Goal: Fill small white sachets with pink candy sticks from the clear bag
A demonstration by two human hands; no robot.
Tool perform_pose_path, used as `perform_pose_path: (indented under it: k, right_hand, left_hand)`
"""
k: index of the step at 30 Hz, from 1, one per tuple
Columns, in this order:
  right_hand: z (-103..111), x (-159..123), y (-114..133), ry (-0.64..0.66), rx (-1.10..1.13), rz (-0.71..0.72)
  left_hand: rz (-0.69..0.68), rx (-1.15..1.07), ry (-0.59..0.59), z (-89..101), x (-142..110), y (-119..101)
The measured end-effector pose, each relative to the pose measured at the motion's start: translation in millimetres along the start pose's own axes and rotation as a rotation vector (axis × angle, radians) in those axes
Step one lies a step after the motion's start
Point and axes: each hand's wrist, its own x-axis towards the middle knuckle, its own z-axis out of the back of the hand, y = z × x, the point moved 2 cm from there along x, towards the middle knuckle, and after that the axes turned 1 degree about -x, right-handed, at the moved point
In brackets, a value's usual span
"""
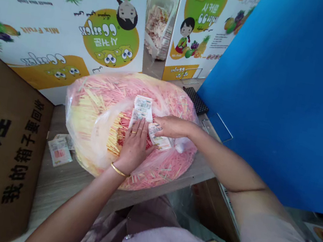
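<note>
A big clear plastic bag (168, 175) packed with thin pink and yellow sticks sits on the table, its mouth open toward me. Loose sticks (115, 134) show in the opening. Over them lies a short strip of small printed packets (143, 102). My left hand (136, 141), with a ring and a gold bangle, rests flat on the strip's lower end, fingers stretched out. From the right, my right hand (172, 127) has its thumb over another printed packet (162, 142) and grips its upper edge; the fingertips are partly hidden. The two hands are close but apart.
Two printed packets (60, 151) lie left of the bag beside a brown carton (1, 144). White fruit-printed boxes (64, 19) stand behind, with a clear bag of packets (158, 26) between them. A blue panel (287, 100) rises at right, near a black textured object (196, 100).
</note>
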Motion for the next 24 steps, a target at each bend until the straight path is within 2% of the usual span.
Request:
perform_pose_path:
  k: [3, 7, 11, 14, 16, 18, 20, 22, 24]
  right_hand:
    - [9, -12, -17, -0.069, 0.149, -0.025]
    - [21, -24, -48, -0.374, 0.432, -0.068]
    - [25, -29, -62, -0.657, 0.567, -0.082]
    - [25, -33, -56, -0.748, 0.605, -0.107]
    - [22, -34, -41, -0.685, 0.738, -0.042]
    - [16, -34, -16, -0.535, 0.945, 0.076]
    - [4, -34, 21, -0.404, 1.149, 0.182]
    - [-13, -31, 65, -0.334, 1.325, 0.251]
    - [-33, -27, 110, -0.288, 1.454, 0.283]
  left_hand:
    - [-0.027, -0.057, -0.07, -2.6, -1, 7]
    - [-0.023, -0.17, -0.134, 0.7, 1, 13]
    - [0.005, -0.324, -0.222, 21.7, 2, 13]
    - [0.11, -0.527, -0.259, 46.3, -3, 14]
    - [0.22, -0.775, -0.249, 62.5, -11, 16]
    - [0.325, -1.073, -0.184, 76.5, -27, 18]
    - [0.411, -1.325, -0.09, 88.7, -50, 21]
    - [0.488, -1.476, -0.03, 99.4, -79, 24]
    - [0.567, -1.533, -0.055, 108.1, -110, 29]
